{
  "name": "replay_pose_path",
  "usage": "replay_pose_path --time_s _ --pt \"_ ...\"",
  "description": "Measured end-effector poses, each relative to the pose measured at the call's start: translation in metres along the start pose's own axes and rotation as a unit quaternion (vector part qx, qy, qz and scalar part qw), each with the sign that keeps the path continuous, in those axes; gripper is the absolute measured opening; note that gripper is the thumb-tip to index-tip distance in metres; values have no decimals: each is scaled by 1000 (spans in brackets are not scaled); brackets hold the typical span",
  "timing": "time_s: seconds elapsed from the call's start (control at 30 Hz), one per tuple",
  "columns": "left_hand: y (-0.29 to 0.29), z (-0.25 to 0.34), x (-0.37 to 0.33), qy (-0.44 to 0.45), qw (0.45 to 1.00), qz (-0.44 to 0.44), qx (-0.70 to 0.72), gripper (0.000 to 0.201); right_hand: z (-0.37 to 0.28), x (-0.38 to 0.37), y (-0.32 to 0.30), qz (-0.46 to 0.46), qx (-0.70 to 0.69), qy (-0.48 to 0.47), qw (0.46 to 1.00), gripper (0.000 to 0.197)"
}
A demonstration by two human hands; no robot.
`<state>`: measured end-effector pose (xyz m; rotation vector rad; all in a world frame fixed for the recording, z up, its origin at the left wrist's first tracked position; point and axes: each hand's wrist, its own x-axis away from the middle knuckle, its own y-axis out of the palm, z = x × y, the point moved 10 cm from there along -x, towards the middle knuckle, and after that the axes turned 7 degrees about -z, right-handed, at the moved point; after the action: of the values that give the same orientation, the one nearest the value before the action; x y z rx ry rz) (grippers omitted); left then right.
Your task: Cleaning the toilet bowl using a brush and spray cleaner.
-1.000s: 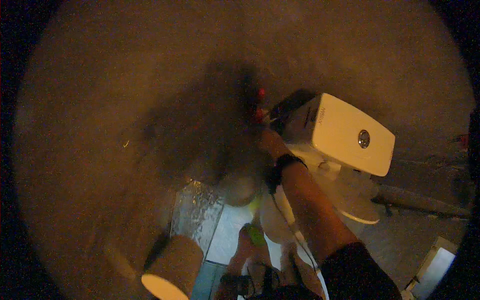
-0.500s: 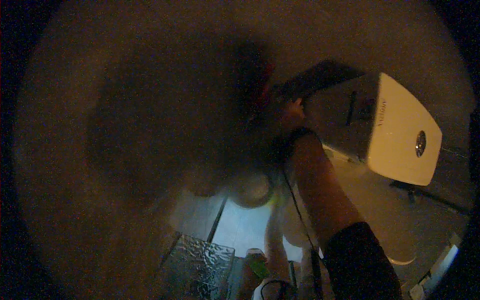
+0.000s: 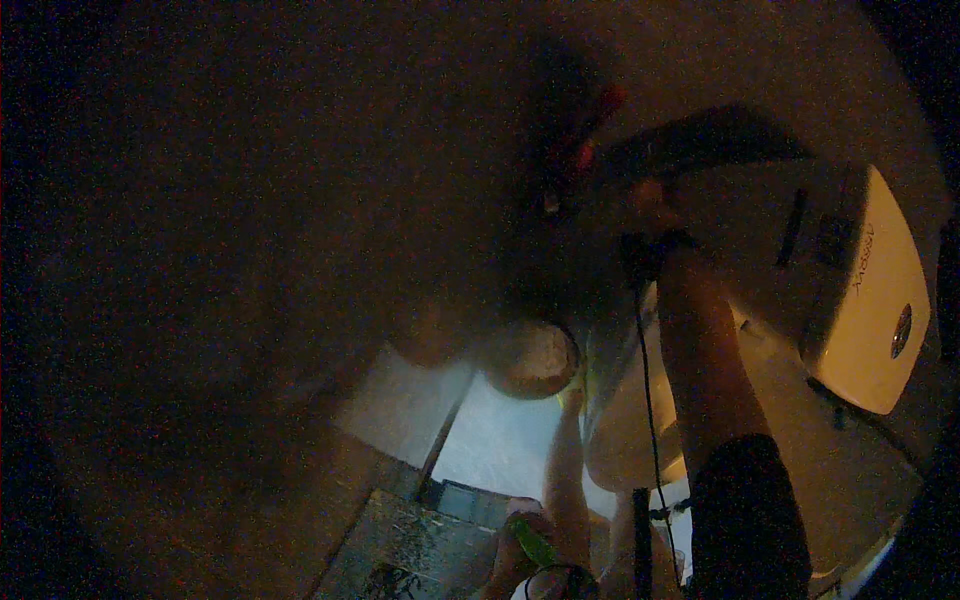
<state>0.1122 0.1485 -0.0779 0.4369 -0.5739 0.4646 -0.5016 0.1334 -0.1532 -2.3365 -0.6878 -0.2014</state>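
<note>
My right forearm in a dark sleeve rises from the lower right, with a dark band at the wrist. At its end my right hand is dim and its fingers barely show; it appears closed on a dark corded tool with red parts, whose exact kind I cannot make out. A thin black cord hangs from near the wrist. Below and left of the hand is a pale round thing, unclear in the murk. My left hand cannot be made out.
A white box-shaped fixture, like a cistern, stands at the right. Lower down are bare limbs, whose I cannot tell, a green thing and a textured glassy panel. Dark haze covers the left and upper parts.
The white fixture, my right arm and the red-marked tool have all shifted right in view. The round thing shows more clearly, while the picture is darker overall.
</note>
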Motion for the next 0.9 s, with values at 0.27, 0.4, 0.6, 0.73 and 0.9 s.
replay_pose_path --time_s 0.27,0.4,0.6,0.73,0.9 --pt "9 2 4 8 999 8 -44 24 -65 8 27 20 -58 22 998 37" --pt "-3 8 19 8 997 32 -76 24 -120 62 93 14 -102 31 994 36" --pt "3 12 25 12 993 39 -108 23 -145 107 103 27 -145 48 988 35" --pt "7 14 20 16 991 39 -128 23 -179 128 83 97 -205 -78 971 45" --pt "16 36 30 39 984 53 -166 23 -218 184 76 108 -189 -137 966 50"
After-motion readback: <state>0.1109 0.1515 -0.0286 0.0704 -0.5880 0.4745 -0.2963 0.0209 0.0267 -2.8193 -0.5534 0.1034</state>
